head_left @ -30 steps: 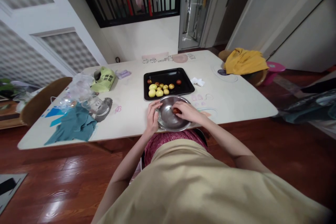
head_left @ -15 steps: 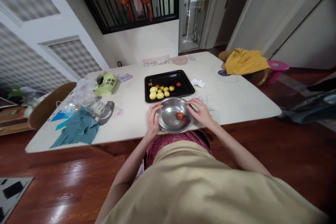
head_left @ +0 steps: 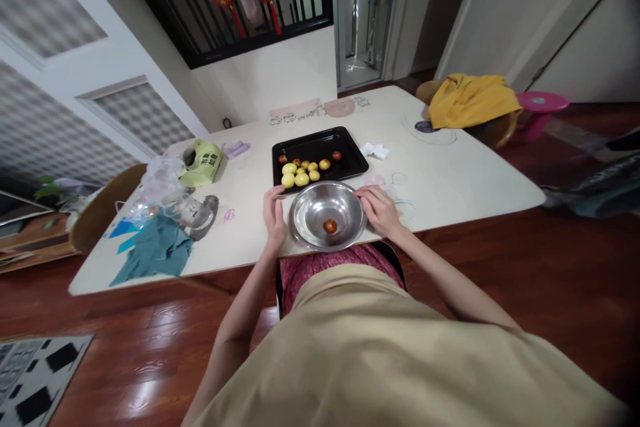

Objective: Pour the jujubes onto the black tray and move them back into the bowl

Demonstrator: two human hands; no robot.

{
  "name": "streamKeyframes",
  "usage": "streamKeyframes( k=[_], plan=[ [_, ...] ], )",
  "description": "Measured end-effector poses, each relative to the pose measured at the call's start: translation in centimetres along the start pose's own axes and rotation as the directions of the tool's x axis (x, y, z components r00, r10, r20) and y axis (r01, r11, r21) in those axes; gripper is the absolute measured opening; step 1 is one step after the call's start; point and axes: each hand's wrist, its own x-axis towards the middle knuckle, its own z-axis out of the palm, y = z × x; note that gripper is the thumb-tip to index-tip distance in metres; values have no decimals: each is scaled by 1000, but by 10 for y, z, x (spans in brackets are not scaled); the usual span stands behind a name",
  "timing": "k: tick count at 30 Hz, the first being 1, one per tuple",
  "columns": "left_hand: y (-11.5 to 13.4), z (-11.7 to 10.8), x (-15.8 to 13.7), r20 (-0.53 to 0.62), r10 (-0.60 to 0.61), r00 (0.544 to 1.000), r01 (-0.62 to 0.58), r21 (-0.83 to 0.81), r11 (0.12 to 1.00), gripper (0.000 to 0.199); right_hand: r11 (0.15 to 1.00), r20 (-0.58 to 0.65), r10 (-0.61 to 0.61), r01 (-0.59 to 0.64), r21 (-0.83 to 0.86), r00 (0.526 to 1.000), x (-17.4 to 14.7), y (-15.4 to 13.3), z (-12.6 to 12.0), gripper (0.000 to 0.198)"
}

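A shiny metal bowl [head_left: 306, 227] stands at the table's near edge, with one reddish-brown fruit [head_left: 330, 226], perhaps a jujube, lying in it. My right hand [head_left: 381, 209] pinches the bowl's right rim between thumb and fingers. To the left of the bowl, a small gap away from its rim, my left hand [head_left: 275, 215] is open and holds nothing. Right behind the bowl lies a black baking tray [head_left: 345, 163]. Several yellow-green and brownish fruits [head_left: 301, 179] are grouped in its left part, and a single dark red fruit [head_left: 337, 156] sits farther right.
White crumpled tissue [head_left: 375, 151] lies right of the tray on the white table [head_left: 450, 180]. At the left are a teal cloth [head_left: 155, 250], clear plastic bags [head_left: 163, 180] and a green tissue pack [head_left: 205, 161]. A yellow cloth [head_left: 470, 101] hangs over a chair at the right.
My left hand has let go of the bowl's rim and moved left. The bowl has shifted slightly, and the fruit inside has rolled toward its middle. My right hand stays on the rim.
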Motion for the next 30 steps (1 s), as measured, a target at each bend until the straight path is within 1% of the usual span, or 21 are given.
streamKeyframes(
  k=[3,5,7,9,11,13,15,16,19,22,25,26,28,30],
  plan=[
    [-21,-14,42,82,-10,997,-3,149,989,30,999,37,35,-35,4,999,0,-1,-1,39],
    [-41,-19,74,197,-5,980,-43,236,971,29,998,55,55,-55,13,997,0,-1,0,39],
    [-61,-18,105,309,-41,950,-66,328,942,34,998,53,59,-60,21,997,0,-1,0,39],
    [-78,-11,132,391,-104,914,-72,411,909,42,998,38,55,-56,25,998,0,-2,1,38],
    [-92,0,153,478,-182,859,-93,495,864,48,998,29,49,-50,26,998,0,-2,1,38],
    [-102,13,169,549,-270,791,-120,572,811,49,999,35,47,-48,25,998,-1,-3,1,38],
    [-109,24,179,584,-331,741,-136,614,778,45,999,40,45,-46,26,998,-1,-3,2,39],
    [-112,28,183,591,-349,727,-138,623,770,42,999,38,44,-45,26,998,-1,-3,2,39],
    [-119,34,189,595,-385,706,-136,647,750,35,999,23,40,-40,25,999,-2,-4,3,40],
    [-121,34,191,578,-398,712,-127,664,737,31,999,25,48,-48,22,999,-2,-5,3,40],
    [-118,28,190,545,-384,745,-111,670,734,30,998,31,66,-66,22,997,-2,-4,4,40],
    [-116,25,189,527,-372,764,-104,670,735,30,997,30,67,-68,24,997,-2,-4,4,39],
    [-108,17,186,465,-310,829,-72,639,766,31,997,27,65,-66,27,998,-2,-4,4,40],
    [-94,8,178,384,-206,900,-39,540,840,31,997,31,69,-70,26,997,-2,-4,3,41]
  ],
)
